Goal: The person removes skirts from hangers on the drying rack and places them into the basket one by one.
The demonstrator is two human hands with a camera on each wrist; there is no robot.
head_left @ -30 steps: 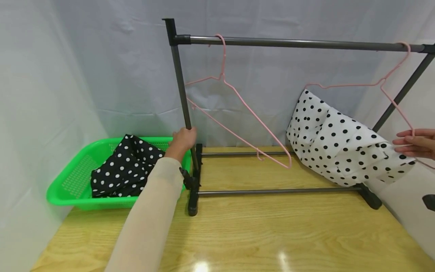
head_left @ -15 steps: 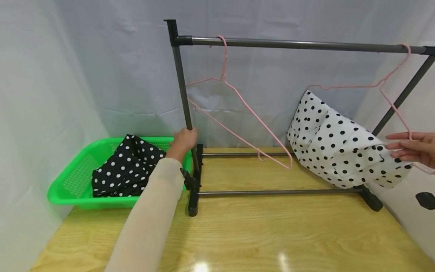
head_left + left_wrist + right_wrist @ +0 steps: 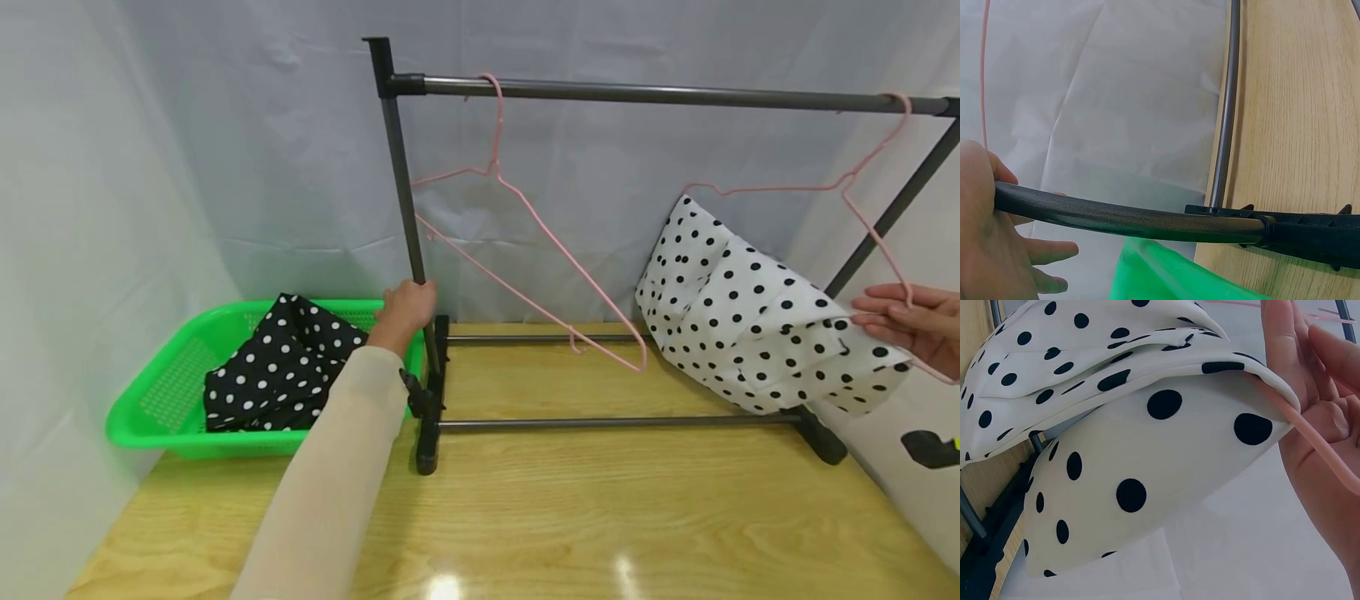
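Only the right wrist view shows the pink hanger (image 3: 1322,440) lying across the right hand (image 3: 1319,425), whose fingers are nearly straight and touch the white dotted cloth (image 3: 1147,456). In the head view this cloth hangs at 3 o'clock above the worktop (image 3: 562,500). The left hand (image 3: 405,307) grasps the rack post (image 3: 405,208), fingers curled round it.

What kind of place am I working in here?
Probably a staged laundry-hanging setup, not a home: a small garment rack stands on a wooden tabletop, plain white sheeting behind, a green basket alongside.
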